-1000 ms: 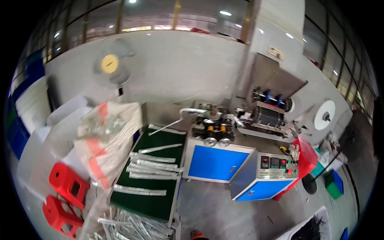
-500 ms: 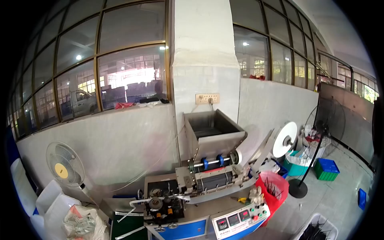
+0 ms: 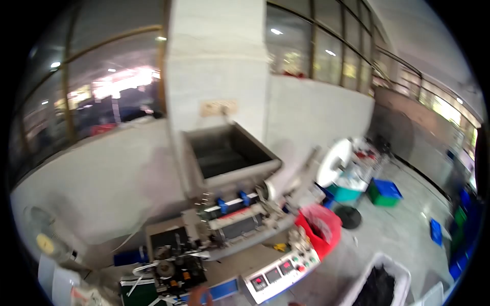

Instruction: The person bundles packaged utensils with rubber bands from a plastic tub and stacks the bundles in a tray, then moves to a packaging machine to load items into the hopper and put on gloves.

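My left hand [image 3: 200,296] shows blurred at the bottom edge, in front of the black roller unit with orange parts [image 3: 178,275] and beside the blue cabinet front [image 3: 224,289]. Whether its fingers hold anything is unclear. A small skin-coloured sliver of my right hand [image 3: 296,304] appears at the bottom edge, below the control panel [image 3: 278,274] with red displays. Behind stands the machine's feed section [image 3: 240,224] with blue clamps, under a grey metal hopper [image 3: 229,176].
A red bag [image 3: 321,229] hangs right of the panel. Further right are a white reel [image 3: 334,163], a green crate with a blue top [image 3: 385,193] and a fan base [image 3: 348,217]. A white bin of black pieces [image 3: 377,285] is at lower right. A fan [image 3: 46,242] stands left.
The view has swung right and up from the green belt toward the hopper and floor. Both hands have come into view at the bottom edge.
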Available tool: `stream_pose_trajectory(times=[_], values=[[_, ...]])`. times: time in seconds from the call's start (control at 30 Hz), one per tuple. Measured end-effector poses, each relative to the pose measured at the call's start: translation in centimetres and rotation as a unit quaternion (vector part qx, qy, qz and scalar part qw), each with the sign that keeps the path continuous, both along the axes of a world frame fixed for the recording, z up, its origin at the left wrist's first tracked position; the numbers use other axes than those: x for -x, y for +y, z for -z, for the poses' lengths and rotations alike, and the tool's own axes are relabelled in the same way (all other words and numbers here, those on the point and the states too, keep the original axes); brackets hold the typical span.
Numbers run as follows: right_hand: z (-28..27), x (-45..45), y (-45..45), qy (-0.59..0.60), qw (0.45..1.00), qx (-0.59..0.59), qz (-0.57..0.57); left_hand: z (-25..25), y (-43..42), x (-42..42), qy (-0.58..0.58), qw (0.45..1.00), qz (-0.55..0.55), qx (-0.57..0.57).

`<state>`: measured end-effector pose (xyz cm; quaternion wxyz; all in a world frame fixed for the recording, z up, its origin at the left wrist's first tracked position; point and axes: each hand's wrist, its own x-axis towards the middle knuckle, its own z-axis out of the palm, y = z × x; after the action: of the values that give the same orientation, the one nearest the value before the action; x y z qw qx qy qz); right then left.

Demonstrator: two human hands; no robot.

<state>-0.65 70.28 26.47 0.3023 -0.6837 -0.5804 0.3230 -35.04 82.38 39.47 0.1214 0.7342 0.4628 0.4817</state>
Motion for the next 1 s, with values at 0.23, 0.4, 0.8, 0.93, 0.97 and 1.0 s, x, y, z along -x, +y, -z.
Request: stream_pose_trajectory(times=[0.23, 0.4, 0.8, 0.93, 0.97, 1.0], values=[[-7.1, -5.7, 8.3, -0.073, 0.991, -0.007, 0.113, -20.4, 17.6, -7.1, 0.078, 0.953, -0.015, -0.293], [-19.3, -17.5, 20.6, -0.143, 0.968, -0.136, 0.152, -22.5, 26.9, -13.9, 0.151, 0.946, -0.066, -0.28], [-32.9, -49.7, 57.4, -0.475, 0.795, -0.365, 0.097, -21.3, 28.5, -16.1, 0.301, 0.921, -0.23, -0.093], [-33.7, -45.2, 59.3, -0.432, 0.887, -0.098, 0.131, -21.7, 28.5, -16.5, 0.314, 0.907, -0.262, -0.101], [-33.6, -44.6, 58.6, -0.438, 0.88, -0.138, 0.123, -21.5, 28.6, -16.3, 0.309, 0.909, -0.259, -0.105], [-33.1, -44.1, 58.0, -0.448, 0.868, -0.177, 0.117, -21.5, 28.7, -16.3, 0.299, 0.914, -0.253, -0.102]])
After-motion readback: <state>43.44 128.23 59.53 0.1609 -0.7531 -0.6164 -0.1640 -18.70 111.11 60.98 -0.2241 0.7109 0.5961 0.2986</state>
